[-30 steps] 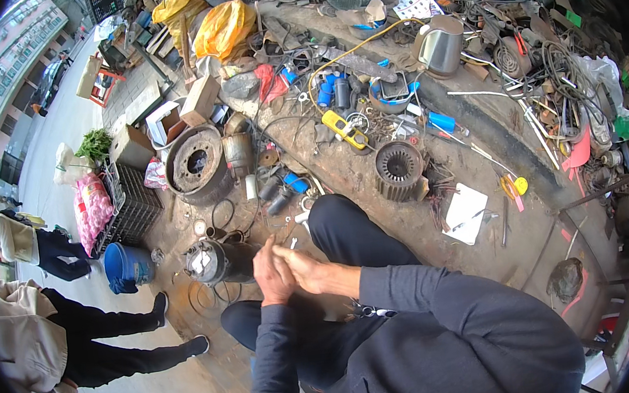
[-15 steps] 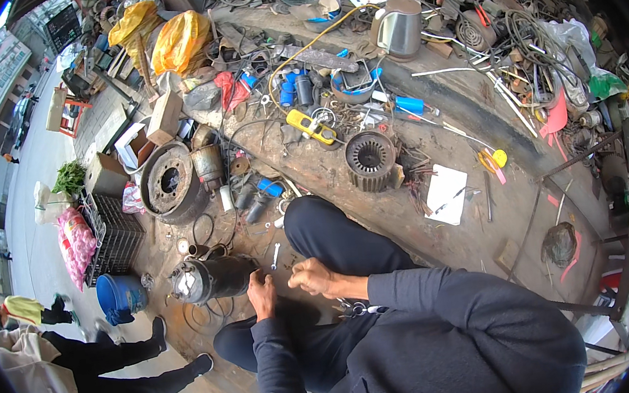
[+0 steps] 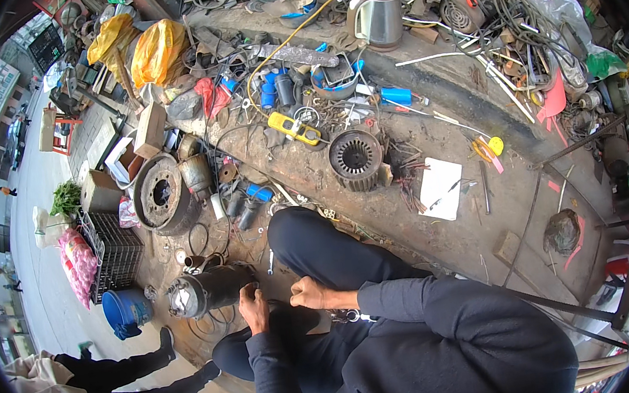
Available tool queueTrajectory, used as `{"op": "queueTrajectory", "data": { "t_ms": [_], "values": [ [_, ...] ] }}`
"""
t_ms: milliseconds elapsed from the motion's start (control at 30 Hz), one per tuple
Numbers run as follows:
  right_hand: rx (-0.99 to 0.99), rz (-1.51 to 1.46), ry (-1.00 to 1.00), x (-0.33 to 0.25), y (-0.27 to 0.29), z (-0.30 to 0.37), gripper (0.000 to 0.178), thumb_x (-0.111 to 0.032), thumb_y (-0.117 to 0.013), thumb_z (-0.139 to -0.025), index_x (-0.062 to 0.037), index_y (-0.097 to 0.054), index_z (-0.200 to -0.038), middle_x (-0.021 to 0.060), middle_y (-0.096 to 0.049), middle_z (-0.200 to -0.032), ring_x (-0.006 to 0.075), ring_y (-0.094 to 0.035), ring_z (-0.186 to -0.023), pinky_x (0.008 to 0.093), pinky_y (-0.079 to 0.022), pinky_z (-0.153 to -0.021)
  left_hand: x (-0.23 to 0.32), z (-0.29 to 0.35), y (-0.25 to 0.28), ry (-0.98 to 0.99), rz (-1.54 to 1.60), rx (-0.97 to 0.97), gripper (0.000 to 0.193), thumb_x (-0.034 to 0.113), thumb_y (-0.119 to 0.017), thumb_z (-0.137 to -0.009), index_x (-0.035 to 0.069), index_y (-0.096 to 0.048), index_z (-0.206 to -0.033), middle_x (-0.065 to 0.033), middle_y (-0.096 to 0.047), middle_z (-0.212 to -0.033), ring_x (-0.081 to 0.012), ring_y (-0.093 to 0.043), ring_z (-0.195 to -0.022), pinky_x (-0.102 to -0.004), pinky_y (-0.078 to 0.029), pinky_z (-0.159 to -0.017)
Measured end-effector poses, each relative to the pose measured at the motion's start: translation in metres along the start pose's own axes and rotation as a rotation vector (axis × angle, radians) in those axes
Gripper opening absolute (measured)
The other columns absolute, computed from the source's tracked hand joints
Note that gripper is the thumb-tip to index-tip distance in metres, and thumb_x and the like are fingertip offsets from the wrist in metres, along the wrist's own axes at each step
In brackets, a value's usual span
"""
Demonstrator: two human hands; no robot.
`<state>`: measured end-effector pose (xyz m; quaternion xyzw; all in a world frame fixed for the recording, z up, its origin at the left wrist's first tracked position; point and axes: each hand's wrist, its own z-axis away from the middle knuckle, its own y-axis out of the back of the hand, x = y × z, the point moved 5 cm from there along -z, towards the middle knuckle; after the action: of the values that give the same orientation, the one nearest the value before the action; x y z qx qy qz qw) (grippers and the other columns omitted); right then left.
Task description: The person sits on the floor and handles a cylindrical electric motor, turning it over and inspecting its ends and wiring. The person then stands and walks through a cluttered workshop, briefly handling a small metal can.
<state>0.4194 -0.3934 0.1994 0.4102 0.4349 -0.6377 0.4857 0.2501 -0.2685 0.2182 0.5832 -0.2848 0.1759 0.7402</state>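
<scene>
Black cylinder edge beside left hand, free gap to right hand, both curled, any hold unclear

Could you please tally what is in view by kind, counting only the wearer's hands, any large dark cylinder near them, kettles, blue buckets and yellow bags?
Left hand and right hand: 2
Large dark cylinder: 1
Kettle: 1
Blue bucket: 1
Yellow bags: 2
Total: 7
</scene>
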Motion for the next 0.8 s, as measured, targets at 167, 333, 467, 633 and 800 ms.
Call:
{"op": "queueTrajectory", "data": {
  "t_ms": [167, 333, 467, 633, 800],
  "values": [
    [-0.029, -0.037, 0.002, -0.008, -0.003, 0.005, 0.037, -0.022, -0.068, -0.077, -0.0030, -0.043, -0.058, 0.0050, -0.040, -0.053, 0.0113, -0.037, -0.056, 0.0397, -0.031, -0.053, 0.020, -0.005, 0.004, -0.022, -0.001, 0.016, 0.034, 0.013, -0.063, -0.093, -0.002, -0.069, -0.122, -0.0213, -0.077, -0.112, -0.0335, -0.075, -0.108, -0.0400, -0.056, -0.097],
    [-0.084, -0.014, -0.036, -0.004, -0.011, 0.006, 0.037, -0.021, -0.068, -0.078, -0.0031, -0.043, -0.058, 0.0045, -0.039, -0.053, 0.0113, -0.036, -0.056, 0.0399, -0.031, -0.054, 0.066, -0.028, 0.026, -0.139, 0.069, 0.024, 0.032, 0.010, -0.064, -0.095, -0.003, -0.067, -0.124, -0.0196, -0.076, -0.112, -0.0287, -0.075, -0.105, -0.0371, -0.057, -0.094],
    [-0.095, 0.030, -0.081, 0.005, -0.016, 0.005, 0.033, -0.022, -0.068, -0.078, 0.0006, -0.050, -0.062, 0.0120, -0.049, -0.055, 0.0183, -0.045, -0.055, 0.0417, -0.040, -0.057, 0.094, -0.055, 0.041, -0.291, 0.011, -0.055, 0.031, 0.008, -0.064, -0.096, -0.004, -0.066, -0.125, -0.0191, -0.077, -0.111, -0.0288, -0.076, -0.103, -0.0363, -0.057, -0.091],
    [-0.067, 0.092, -0.147, 0.015, -0.011, 0.004, 0.032, -0.022, -0.069, -0.080, 0.0009, -0.053, -0.064, 0.0121, -0.052, -0.056, 0.0186, -0.048, -0.057, 0.0412, -0.041, -0.059, 0.094, -0.085, 0.013, -0.324, -0.349, -0.370, 0.033, 0.020, -0.067, -0.092, 0.003, -0.069, -0.120, -0.0233, -0.074, -0.111, -0.0409, -0.072, -0.104, -0.0470, -0.057, -0.089],
    [-0.066, 0.144, -0.192, 0.014, -0.002, 0.006, 0.031, -0.022, -0.071, -0.081, 0.0007, -0.056, -0.066, 0.0112, -0.056, -0.058, 0.0176, -0.051, -0.058, 0.0399, -0.043, -0.059, 0.109, -0.107, 0.003, -0.365, -0.216, -0.328, 0.033, 0.020, -0.067, -0.094, 0.003, -0.068, -0.122, -0.0200, -0.075, -0.115, -0.0387, -0.072, -0.107, -0.0462, -0.056, -0.092]
  ]
}}
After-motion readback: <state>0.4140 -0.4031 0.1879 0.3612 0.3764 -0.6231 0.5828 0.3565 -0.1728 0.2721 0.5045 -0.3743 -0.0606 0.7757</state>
